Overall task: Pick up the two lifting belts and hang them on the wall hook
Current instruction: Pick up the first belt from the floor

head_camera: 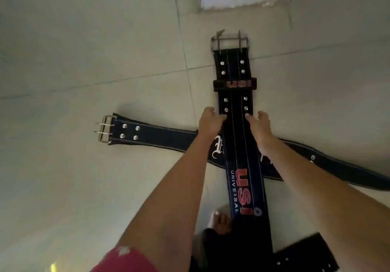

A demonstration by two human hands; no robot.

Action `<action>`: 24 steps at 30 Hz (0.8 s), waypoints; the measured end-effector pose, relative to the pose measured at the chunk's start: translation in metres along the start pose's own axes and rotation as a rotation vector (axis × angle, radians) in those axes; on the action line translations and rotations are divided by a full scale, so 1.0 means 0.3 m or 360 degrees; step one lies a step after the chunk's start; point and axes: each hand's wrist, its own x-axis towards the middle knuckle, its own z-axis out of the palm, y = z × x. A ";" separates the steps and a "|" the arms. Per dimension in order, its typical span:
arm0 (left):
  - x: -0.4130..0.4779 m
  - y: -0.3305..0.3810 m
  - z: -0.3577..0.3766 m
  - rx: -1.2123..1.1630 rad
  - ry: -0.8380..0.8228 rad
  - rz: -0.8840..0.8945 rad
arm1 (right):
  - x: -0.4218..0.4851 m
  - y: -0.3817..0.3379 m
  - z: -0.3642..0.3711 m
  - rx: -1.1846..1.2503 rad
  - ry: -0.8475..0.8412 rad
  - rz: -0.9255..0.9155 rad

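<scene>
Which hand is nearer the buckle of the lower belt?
Left. The left hand is on the top belt's buckle-facing edge; the right hand is across it, farther from that buckle.

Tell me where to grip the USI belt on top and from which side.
Grip the USI belt across its narrow strap section by the rivets, where both hands now sit, one at each long edge. It lies flat over the other belt, so it lifts free first.

Both belts look like matt black leather, the USI belt (236,102) with white stitching and shiny metal rivets. Lower belt (156,134) has a bright metal buckle. Floor tiles (84,50) are smooth, pale, slightly glossy.
</scene>
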 end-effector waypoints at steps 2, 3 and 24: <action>0.047 0.017 0.031 -0.0091 0.0012 0.0031 | 0.063 0.014 -0.001 0.0021 -0.0062 0.0064; 0.065 0.024 0.033 -0.0190 -0.0006 0.0001 | 0.092 0.017 -0.011 -0.0001 -0.0068 0.0103; -1.917 0.867 -0.253 -0.0279 -0.0484 0.0131 | -1.653 -0.575 -0.979 0.0596 -0.0351 0.0214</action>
